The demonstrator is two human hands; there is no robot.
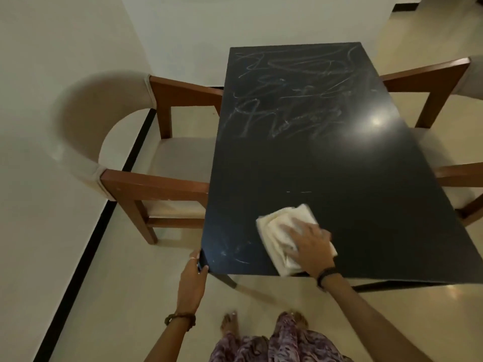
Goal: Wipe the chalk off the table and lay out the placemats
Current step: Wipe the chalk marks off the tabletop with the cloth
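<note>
Filling the middle of the view, a dark rectangular table (352, 178) with a smooth, faintly glossy top stands on a pale tiled floor (117, 296), its far end close to a white wall (209, 27) edged by a black skirting strip. A round glare of ceiling light sits on the top toward the right side. White chalk scribbles (287, 100) loop and cross over the far half of the top, and a few fainter chalk streaks (235, 254) remain near the front left corner; the stretch between looks mostly dark and bare. On the left an armchair (125, 158) with a curved beige upholstered back, a pale seat and reddish-brown wooden arms and legs is pushed up to the table's long edge, and a matching armchair (444, 105) stands on the right, partly cut off. A folded cream cloth (277, 226), soft and rumpled, lies flat on the near part of the top just inside the front edge. The right hand (309, 248) lies palm down on the cloth with fingers spread, pressing it to the surface rather than closing round it; most of the cloth shows beyond the fingertips toward the far left, and one corner pokes out by the wrist, which wears a dark band. The left hand (193, 278), a beaded bracelet on its wrist and a ring on one finger, curls around the table's front left corner, thumb on top. Below, patterned purple fabric and bare toes show.
</note>
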